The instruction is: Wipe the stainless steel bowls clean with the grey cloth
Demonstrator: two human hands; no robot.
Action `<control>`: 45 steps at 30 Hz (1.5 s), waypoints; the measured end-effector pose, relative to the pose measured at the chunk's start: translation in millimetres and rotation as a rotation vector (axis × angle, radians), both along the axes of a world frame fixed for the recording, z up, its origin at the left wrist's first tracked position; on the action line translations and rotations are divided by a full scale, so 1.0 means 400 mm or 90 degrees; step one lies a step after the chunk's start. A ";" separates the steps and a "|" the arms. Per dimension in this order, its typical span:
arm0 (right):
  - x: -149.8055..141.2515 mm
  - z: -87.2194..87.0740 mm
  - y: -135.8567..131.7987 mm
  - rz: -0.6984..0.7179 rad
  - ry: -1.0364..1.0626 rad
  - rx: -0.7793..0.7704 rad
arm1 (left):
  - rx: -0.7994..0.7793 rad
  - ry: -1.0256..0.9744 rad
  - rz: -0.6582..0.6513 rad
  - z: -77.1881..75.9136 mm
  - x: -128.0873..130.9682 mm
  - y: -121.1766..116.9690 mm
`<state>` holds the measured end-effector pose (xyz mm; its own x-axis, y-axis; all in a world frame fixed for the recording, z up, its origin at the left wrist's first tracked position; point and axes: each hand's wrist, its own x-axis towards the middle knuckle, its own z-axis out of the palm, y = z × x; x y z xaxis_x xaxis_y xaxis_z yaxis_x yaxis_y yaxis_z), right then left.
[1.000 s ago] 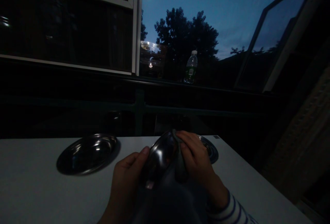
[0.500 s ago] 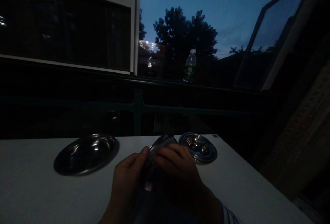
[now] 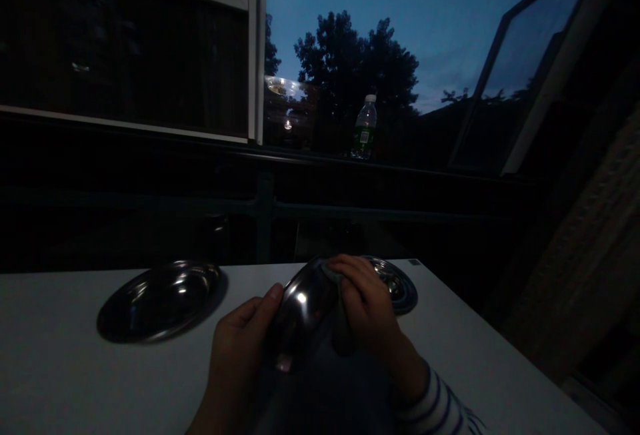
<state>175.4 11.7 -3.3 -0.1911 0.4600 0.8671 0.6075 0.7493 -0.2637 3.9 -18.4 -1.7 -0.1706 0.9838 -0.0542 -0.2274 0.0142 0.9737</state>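
Observation:
My left hand [image 3: 243, 338] grips the left edge of a shiny metal plate [image 3: 301, 308], its thumb on the rim. The plate is tilted up above the near side of the table. At the plate's upper right edge, my right hand [image 3: 367, 301] is closed on a greyish cloth [image 3: 343, 318] that hangs down below the fingers. The cloth touches the plate. In the dim light the plate's lower part is hard to make out.
On the white table [image 3: 65, 381] a shiny oval metal dish [image 3: 160, 301] lies at left. Several stacked metal plates [image 3: 400, 285] sit at right, partly behind my right hand. A plastic bottle [image 3: 365, 129] stands on the windowsill by the open window [image 3: 530, 61].
My right hand has moved from the middle of the plate out to its upper right edge, uncovering the plate's shiny surface. My left hand keeps its grip.

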 end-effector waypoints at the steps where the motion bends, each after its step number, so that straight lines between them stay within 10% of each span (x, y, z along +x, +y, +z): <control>1: 0.002 -0.002 0.002 0.001 0.014 -0.015 | 0.003 0.000 0.004 0.002 0.000 -0.001; 13: 0.015 -0.024 0.027 -0.056 0.119 -0.052 | 0.037 -0.014 0.006 0.009 -0.001 -0.003; 45: -0.098 -0.016 -0.066 0.016 -0.158 0.128 | 0.032 -0.058 0.066 0.037 0.009 -0.019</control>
